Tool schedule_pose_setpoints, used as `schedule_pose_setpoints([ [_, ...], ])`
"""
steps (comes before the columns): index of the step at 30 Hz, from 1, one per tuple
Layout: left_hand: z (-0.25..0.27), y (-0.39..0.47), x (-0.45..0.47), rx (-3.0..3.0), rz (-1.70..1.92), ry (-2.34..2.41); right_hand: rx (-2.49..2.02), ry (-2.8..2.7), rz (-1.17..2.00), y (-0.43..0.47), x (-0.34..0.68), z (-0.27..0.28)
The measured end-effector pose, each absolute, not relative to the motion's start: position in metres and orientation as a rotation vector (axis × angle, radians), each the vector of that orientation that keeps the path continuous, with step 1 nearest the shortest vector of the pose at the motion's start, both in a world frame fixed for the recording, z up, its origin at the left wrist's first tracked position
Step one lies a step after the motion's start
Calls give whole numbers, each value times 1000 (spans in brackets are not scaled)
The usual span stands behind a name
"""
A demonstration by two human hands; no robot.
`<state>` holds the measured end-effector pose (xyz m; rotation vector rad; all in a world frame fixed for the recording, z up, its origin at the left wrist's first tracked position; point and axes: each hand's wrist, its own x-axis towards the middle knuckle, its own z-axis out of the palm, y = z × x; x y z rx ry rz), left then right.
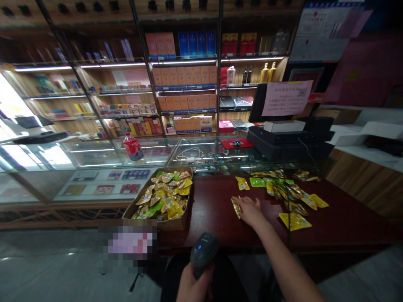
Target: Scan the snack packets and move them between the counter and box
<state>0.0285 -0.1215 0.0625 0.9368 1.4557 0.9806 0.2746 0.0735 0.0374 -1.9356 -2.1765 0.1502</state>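
At the bottom centre, my left hand is wrapped round the handle of a dark barcode scanner with a small blue light on its head. My right hand reaches over the dark red table, its fingers closed on a gold snack packet. A yellow packet lies just beyond that hand. To its right is a loose heap of gold, green and yellow packets, with another yellow packet nearer the front edge. Left of the hands stands a cardboard box filled with similar packets.
Behind the table runs a glass display counter bearing a red bottle, a white cable and a mouse on a red mat. A monitor with a paper notice stands back right. A thin cable hangs down over the packet heap.
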Motion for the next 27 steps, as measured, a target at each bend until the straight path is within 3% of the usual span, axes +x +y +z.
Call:
schedule_pose_setpoints([
  [6,55,-122,27,939,995,1480,-1672,-1867,443,87,280,26],
  [16,49,-120,35,1065,933,1461,-1355,-1609,459,52,271,10],
  [27,52,-116,28,1040,970,1501,-1913,-1960,194,24,212,13],
])
